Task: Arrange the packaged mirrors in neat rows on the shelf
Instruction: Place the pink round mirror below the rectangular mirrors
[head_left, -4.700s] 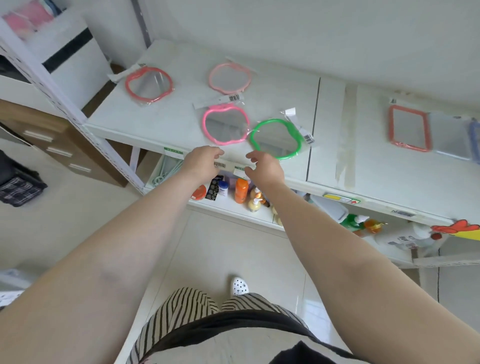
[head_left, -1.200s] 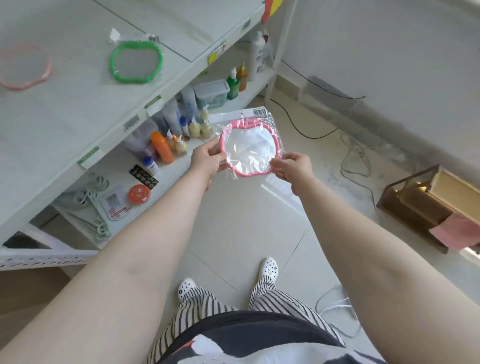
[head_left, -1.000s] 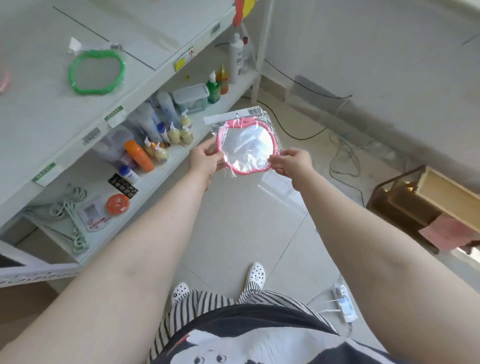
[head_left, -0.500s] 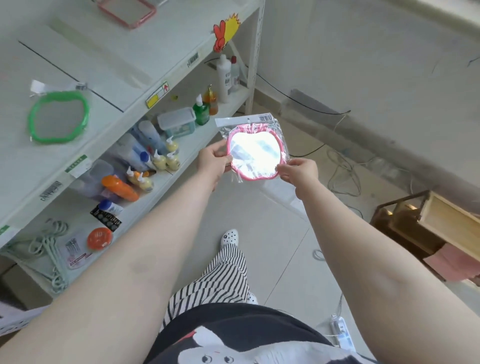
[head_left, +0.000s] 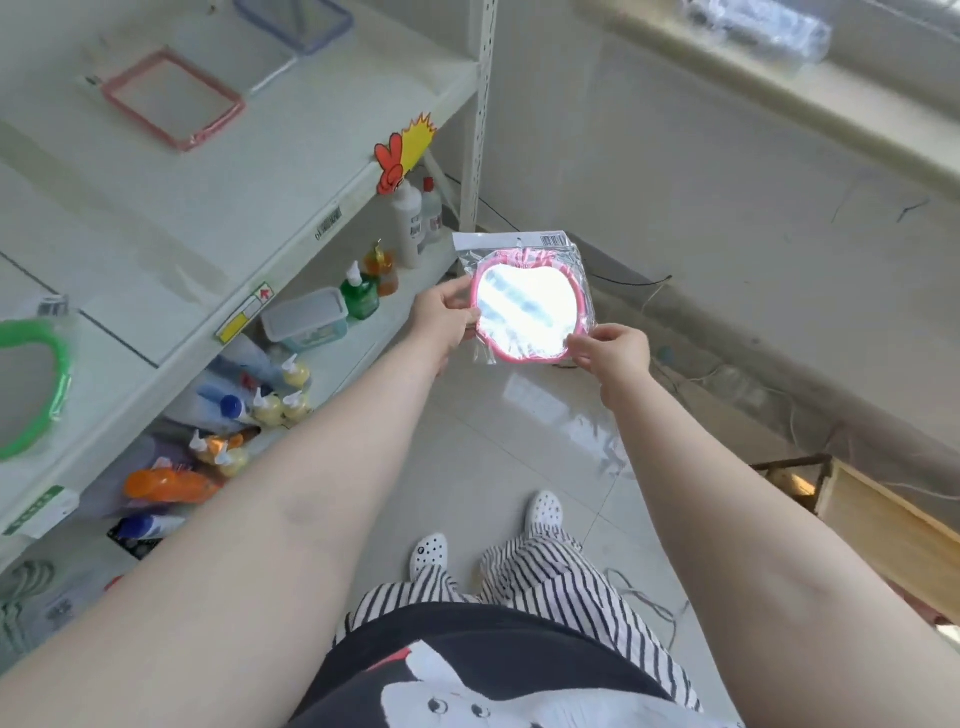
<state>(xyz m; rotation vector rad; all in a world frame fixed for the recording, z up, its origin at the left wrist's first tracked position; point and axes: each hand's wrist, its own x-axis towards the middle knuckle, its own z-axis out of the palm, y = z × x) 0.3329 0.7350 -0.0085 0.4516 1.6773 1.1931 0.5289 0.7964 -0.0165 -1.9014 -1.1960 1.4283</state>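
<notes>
- The pink apple-shaped mirror (head_left: 527, 312) is in its clear plastic bag, held up in the air over the floor (head_left: 519, 415), out past the front right corner of the shelf (head_left: 249, 176) and not touching it. The glass is catching a lot of glare, so it reads as basically white.
- Left hand (head_left: 441, 317) has the left edge of the package, thumb on the front and fingers curled behind — a pinch on the rim.
- Right hand (head_left: 613, 353) pinches the lower right edge between thumb and fingertips, the rest of the fingers tucked in.
- On the shelf top there's a green mirror (head_left: 31, 384) near the front edge at far left, a pink rectangular mirror (head_left: 171, 98) further back, and a blue-framed one (head_left: 296, 21) by the back right corner. All lie flat and well apart from each other.
- A little rooster sign (head_left: 402, 156) sticks up off the front edge near the right corner.
- The lower shelf is crowded: bottles (head_left: 410, 218) at the right end, a green bottle (head_left: 358, 296) just beside a lidded plastic tub (head_left: 306, 319), an orange tube (head_left: 166, 483) lying on its side further left.
- Straight down — striped trousers (head_left: 545, 577) and white clogs (head_left: 543, 512) on the tile.
</notes>
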